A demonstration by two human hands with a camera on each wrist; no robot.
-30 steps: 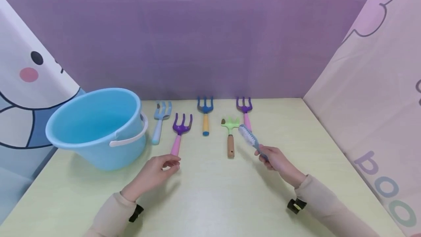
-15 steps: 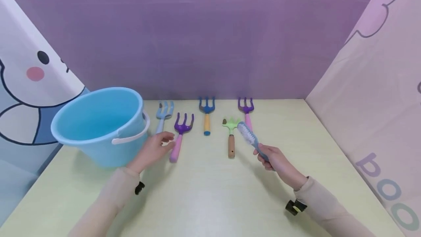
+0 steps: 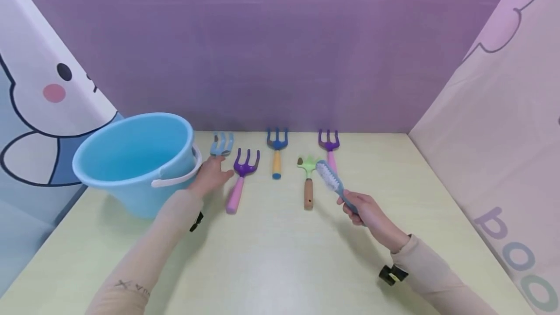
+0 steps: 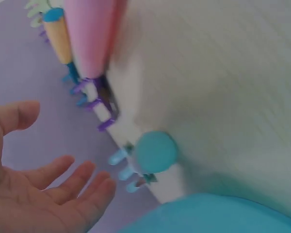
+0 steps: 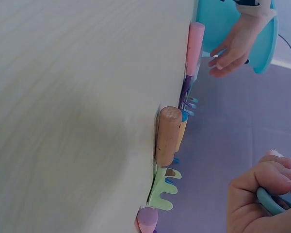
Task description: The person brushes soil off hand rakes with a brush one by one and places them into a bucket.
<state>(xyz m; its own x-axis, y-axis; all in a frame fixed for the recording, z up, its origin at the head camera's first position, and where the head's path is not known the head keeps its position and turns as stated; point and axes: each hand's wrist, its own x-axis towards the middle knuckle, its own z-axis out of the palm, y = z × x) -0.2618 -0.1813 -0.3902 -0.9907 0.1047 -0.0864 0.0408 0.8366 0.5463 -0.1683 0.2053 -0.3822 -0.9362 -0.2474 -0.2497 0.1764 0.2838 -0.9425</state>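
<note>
My left hand reaches over the handle of a light blue hand fork, whose tines show past the fingers. In the left wrist view its fingers are spread and hold nothing, with the fork's round handle end beyond them. My right hand grips a scrubbing brush by its blue-grey handle, white bristles facing up and left. Just right of the left hand lies a purple hand fork with a pink handle. The brush head overlaps the edge of a green hand fork with a brown handle.
A light blue bucket with a white handle stands left, close beside the left forearm. Farther back lie a blue hand fork with a yellow handle and another purple one. A purple backdrop closes the table's far edge.
My left hand has moved away from the pink handle, forward and left, to the light blue fork. The right hand stays nearly still with the brush. The view has shifted slightly.
</note>
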